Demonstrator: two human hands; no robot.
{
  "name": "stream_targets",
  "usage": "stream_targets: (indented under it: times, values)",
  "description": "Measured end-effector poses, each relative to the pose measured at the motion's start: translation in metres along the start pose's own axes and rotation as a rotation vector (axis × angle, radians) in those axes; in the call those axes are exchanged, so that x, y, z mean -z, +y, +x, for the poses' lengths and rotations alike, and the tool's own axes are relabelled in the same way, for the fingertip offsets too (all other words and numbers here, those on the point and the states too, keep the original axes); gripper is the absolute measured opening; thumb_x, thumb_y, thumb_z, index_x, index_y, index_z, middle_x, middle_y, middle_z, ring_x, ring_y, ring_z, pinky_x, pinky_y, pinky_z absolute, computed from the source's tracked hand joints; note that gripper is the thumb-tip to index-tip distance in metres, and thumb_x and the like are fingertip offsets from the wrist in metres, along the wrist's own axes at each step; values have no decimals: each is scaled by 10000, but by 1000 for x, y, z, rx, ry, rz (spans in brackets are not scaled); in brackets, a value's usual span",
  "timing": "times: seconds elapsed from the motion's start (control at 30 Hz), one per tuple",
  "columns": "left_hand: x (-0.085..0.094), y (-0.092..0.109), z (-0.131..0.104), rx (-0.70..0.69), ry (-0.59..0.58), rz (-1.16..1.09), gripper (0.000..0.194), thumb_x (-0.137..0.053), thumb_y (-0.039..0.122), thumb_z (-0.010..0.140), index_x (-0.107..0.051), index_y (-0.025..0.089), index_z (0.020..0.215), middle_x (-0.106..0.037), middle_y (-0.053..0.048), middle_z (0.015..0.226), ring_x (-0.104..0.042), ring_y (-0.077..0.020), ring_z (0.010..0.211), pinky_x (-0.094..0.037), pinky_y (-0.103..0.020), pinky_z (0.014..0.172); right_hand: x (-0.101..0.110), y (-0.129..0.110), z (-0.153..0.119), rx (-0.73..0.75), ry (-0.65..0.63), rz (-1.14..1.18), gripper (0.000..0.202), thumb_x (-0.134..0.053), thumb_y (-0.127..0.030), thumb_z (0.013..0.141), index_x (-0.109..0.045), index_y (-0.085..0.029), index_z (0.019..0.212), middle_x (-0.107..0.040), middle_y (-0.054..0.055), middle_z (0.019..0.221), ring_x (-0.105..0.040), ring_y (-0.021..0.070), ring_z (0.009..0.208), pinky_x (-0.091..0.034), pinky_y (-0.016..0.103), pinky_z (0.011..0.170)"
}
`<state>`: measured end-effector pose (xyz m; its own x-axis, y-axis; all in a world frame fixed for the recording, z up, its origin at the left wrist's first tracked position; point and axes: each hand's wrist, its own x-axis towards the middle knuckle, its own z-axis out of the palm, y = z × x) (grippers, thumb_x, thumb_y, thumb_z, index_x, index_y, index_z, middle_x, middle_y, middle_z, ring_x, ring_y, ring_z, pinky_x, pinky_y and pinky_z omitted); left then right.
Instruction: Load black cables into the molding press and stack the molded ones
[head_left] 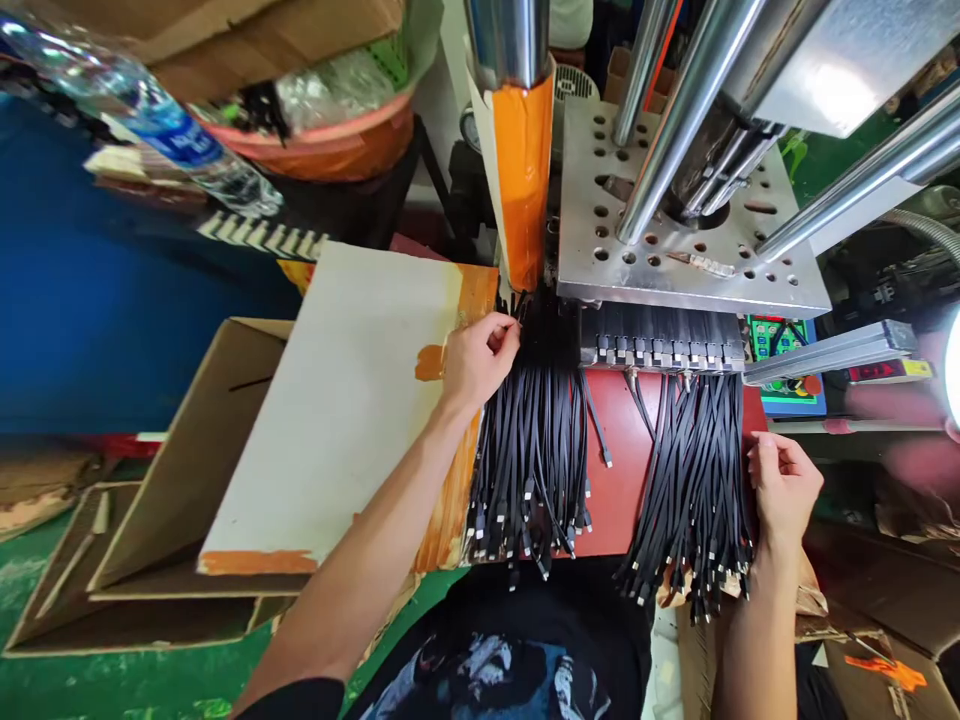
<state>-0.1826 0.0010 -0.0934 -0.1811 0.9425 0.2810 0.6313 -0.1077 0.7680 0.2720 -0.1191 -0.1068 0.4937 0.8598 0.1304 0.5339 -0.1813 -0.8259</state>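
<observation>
Your left hand (477,358) pinches cable ends at the left cable bundle (534,450); right hand (781,487) half-curled, holding nothing, beside the right cable bundle (694,480), whose far ends sit in the mold row (660,350): loading looks partway done.

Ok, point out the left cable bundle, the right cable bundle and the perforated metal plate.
left cable bundle (534,440), head view, middle of the strands.
right cable bundle (694,470), head view, middle of the strands.
perforated metal plate (600,250), head view, left part with holes.

My arms are bare from the short sleeves down — no gloves, no watch, no rings on my left hand (476,360) or right hand (784,490). Black short-sleeved cotton T-shirt (510,650), with a pale blue-and-white print across the chest — design unclear.
</observation>
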Motion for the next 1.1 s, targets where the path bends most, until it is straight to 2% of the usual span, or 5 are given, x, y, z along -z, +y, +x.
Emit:
stream_targets:
  times: [0.17, 0.5, 0.8, 1.1]
  values:
    - [-1, -1, 1, -15, 20, -25, 140, -621, 254, 936, -742, 196, 896, -666, 20, 655, -579, -125, 562, -436, -266, 601, -1, -4, 1, -47, -9, 51, 464, -725, -603, 901, -788, -157, 1007, -645, 20, 731, -517, 127, 572, -374, 259, 514]
    - [-5, -5, 4, -37, 25, -17, 147, -620, 245, 931, -753, 191, 899, -636, 24, 637, -552, -127, 557, -429, -271, 600, -1, 1, 3, 54, -39, -14, 492, -649, -629, 943, -786, -166, 1037, -688, 47, 751, -566, 163, 593, -449, 294, 567]
    - [-5, -6, 5, -42, 16, -43, 147, -614, 235, 928, -748, 191, 885, -665, 16, 668, -579, -132, 582, -436, -269, 608, -3, 1, 6, 42, -54, 2, 432, -683, -576, 946, -798, -165, 1016, -700, 44, 793, -579, 164, 641, -460, 304, 641]
    - [-4, -5, 6, -30, 3, -50, 159, -610, 257, 940, -739, 196, 871, -641, 24, 638, -567, -134, 568, -424, -270, 597, -3, 0, 7, 21, -46, 8, 455, -695, -601, 924, -785, -162, 1007, -667, 27, 753, -557, 159, 625, -432, 297, 615]
